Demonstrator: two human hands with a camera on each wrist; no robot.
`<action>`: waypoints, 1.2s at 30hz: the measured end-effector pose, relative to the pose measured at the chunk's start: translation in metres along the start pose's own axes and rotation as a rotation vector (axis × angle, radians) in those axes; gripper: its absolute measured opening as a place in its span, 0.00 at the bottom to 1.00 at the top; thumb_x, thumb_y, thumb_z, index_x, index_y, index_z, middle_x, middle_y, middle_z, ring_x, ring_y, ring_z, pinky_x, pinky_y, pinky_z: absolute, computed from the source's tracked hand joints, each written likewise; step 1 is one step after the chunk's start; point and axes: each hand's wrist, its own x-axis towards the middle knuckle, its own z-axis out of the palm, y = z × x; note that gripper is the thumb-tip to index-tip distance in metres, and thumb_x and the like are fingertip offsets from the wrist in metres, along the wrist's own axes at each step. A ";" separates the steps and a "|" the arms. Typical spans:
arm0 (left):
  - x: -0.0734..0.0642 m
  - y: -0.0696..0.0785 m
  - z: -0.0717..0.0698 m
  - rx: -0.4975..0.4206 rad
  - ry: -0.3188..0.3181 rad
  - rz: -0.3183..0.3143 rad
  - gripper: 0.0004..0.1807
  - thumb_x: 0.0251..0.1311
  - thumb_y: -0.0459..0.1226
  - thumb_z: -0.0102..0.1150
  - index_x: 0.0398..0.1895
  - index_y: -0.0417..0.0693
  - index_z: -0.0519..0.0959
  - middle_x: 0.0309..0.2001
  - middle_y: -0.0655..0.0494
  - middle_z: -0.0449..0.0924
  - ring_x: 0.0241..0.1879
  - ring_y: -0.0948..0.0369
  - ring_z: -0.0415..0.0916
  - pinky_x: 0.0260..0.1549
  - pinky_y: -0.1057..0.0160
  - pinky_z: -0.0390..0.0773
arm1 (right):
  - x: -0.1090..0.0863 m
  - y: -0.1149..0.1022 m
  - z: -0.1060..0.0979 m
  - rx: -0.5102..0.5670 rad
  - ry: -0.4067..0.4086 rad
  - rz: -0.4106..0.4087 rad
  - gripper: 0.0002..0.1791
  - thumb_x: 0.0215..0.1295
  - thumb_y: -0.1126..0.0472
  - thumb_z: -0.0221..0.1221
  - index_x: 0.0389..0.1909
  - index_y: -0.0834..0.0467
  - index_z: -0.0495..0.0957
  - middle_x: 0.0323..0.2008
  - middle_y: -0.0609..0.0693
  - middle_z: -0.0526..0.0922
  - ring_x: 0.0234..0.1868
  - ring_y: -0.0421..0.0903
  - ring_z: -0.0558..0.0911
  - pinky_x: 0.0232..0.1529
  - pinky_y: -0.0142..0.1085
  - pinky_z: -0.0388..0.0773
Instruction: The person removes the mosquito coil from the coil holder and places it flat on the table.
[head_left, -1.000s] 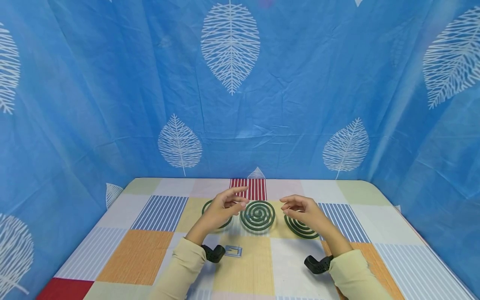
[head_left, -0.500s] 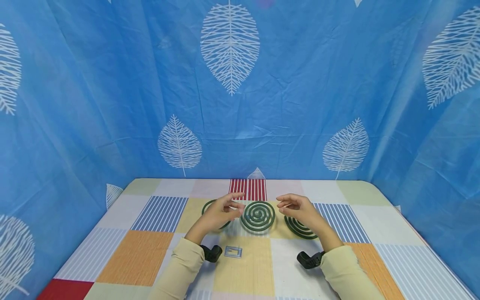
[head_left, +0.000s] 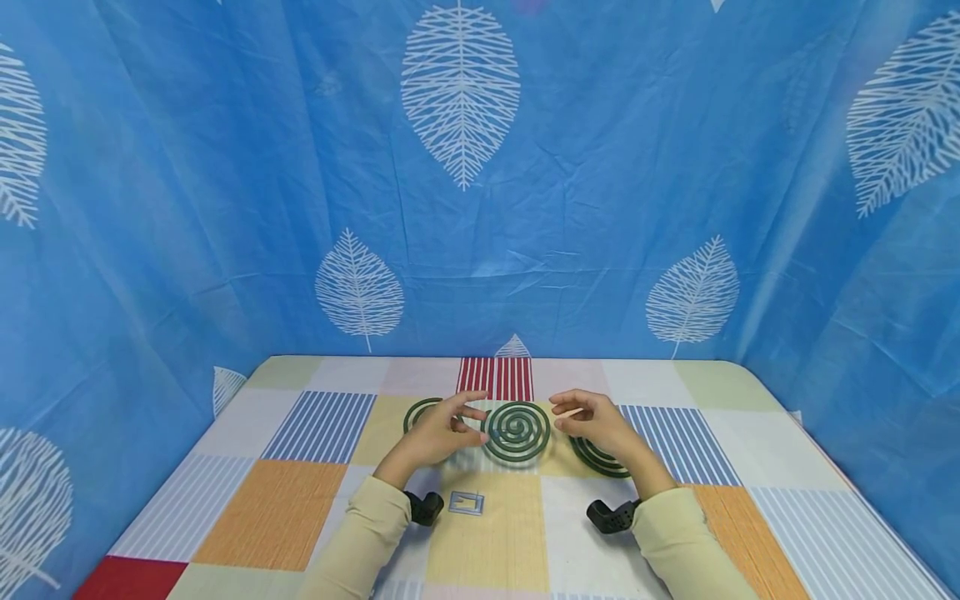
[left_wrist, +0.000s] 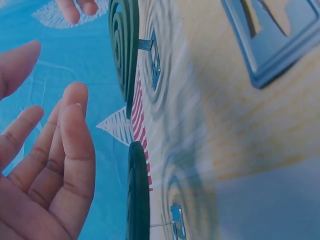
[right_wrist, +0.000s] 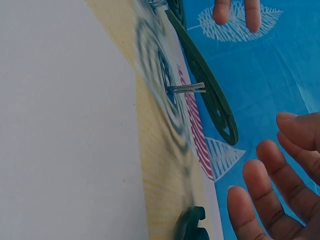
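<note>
Three green mosquito coils stand in a row, held above the cloth on small metal stands: the left coil (head_left: 412, 409), the middle coil (head_left: 515, 431) and the right coil (head_left: 593, 457). My left hand (head_left: 437, 431) hovers over the left coil and partly hides it, fingers loosely bent with nothing in them. Over the right coil is my right hand (head_left: 604, 426), relaxed and holding nothing. Both hands' fingertips point inward toward the middle coil. The left wrist view shows a coil (left_wrist: 123, 47) raised edge-on; in the right wrist view a thin metal prong (right_wrist: 189, 88) reaches a coil (right_wrist: 216, 102).
A flat metal coil stand (head_left: 466, 503) without a coil lies in front, near the left wrist. The table has a patchwork cloth (head_left: 487, 542). Blue curtains (head_left: 570, 208) with white leaf prints enclose its back and sides. Each wrist wears a black device (head_left: 611, 517).
The right hand has moved a little to the left, toward the middle coil. My left hand's fingertips have dropped slightly and drawn back left. The coils have not moved.
</note>
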 end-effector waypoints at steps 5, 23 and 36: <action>0.000 -0.001 0.002 0.039 0.023 -0.014 0.37 0.70 0.33 0.72 0.80 0.38 0.69 0.61 0.36 0.84 0.48 0.49 0.86 0.45 0.51 0.86 | -0.002 -0.002 0.002 -0.026 -0.016 0.033 0.23 0.69 0.73 0.65 0.61 0.80 0.76 0.48 0.72 0.84 0.39 0.49 0.85 0.35 0.35 0.83; -0.002 -0.003 0.005 0.077 0.042 -0.122 0.36 0.68 0.32 0.72 0.78 0.36 0.71 0.49 0.44 0.86 0.29 0.54 0.82 0.32 0.55 0.85 | -0.003 -0.003 0.011 -0.149 -0.088 0.066 0.27 0.68 0.69 0.70 0.65 0.75 0.77 0.44 0.62 0.88 0.35 0.49 0.87 0.28 0.37 0.79; 0.001 -0.005 0.013 0.090 0.029 -0.169 0.41 0.66 0.31 0.72 0.79 0.28 0.65 0.38 0.50 0.89 0.25 0.59 0.82 0.32 0.58 0.86 | -0.002 0.004 0.016 -0.177 -0.070 0.098 0.27 0.66 0.71 0.71 0.64 0.74 0.78 0.43 0.57 0.87 0.32 0.43 0.83 0.25 0.35 0.72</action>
